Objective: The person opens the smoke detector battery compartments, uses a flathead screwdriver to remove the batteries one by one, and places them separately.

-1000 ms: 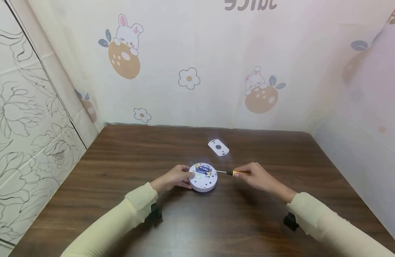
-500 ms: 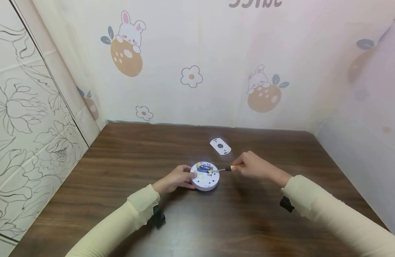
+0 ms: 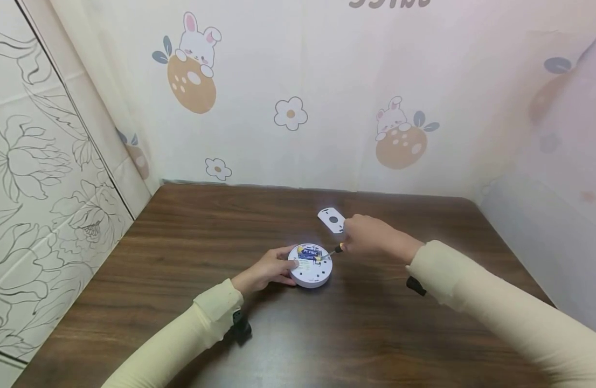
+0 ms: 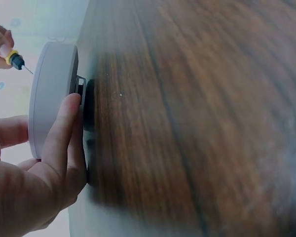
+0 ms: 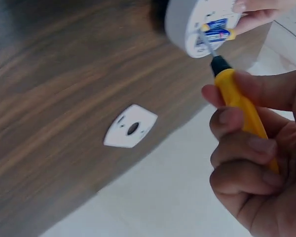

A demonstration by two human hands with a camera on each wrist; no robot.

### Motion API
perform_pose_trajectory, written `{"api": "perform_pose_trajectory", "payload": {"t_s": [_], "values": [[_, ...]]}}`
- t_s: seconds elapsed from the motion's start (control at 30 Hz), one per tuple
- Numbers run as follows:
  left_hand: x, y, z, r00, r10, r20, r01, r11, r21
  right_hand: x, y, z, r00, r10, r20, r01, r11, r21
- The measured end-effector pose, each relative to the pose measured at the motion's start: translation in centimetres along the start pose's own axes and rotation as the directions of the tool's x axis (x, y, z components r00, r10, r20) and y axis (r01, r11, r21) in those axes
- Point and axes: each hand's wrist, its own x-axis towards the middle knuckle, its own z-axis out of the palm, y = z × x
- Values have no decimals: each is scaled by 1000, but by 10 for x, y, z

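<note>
Wooden table [image 3: 327,328], cloth [image 3: 327,64] with 2 rabbits [image 3: 201,46] behind; left fingers [image 4: 60,128] grip a round device [image 3: 311,268], right fingers [image 5: 244,148] a screwdriver [image 5: 236,98].

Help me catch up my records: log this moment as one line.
left hand: holds white round device | right hand: grips yellow screwdriver, tip near batteries | white plate: flat on table

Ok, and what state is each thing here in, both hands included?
White round device: battery side up, uncovered.
Batteries: exposed in the device; whether fully seated is unclear.
Screwdriver: tip by a battery end, contact unclear.
White plate: lying on the table, apart from the device.
Left hand: gripping the device.
Right hand: gripping the screwdriver.
</note>
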Motion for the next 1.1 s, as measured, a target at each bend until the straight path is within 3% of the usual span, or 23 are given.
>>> {"api": "perform_pose_trajectory", "payload": {"t_s": [0.23,0.53,1.1], "values": [[0,1,0,1000,3,-6,-3,1000,-4,2,-2,0,1000,30,-3,-30,999,-32],[1,-1,0,1000,-8,-15,8,1000,-20,-7,10,15,996,-29,-85,37,995,93],[3,-1,2,1000,-1,-18,0,1000,-25,-19,33,43,990,69,-122,-26,946,322]]}}
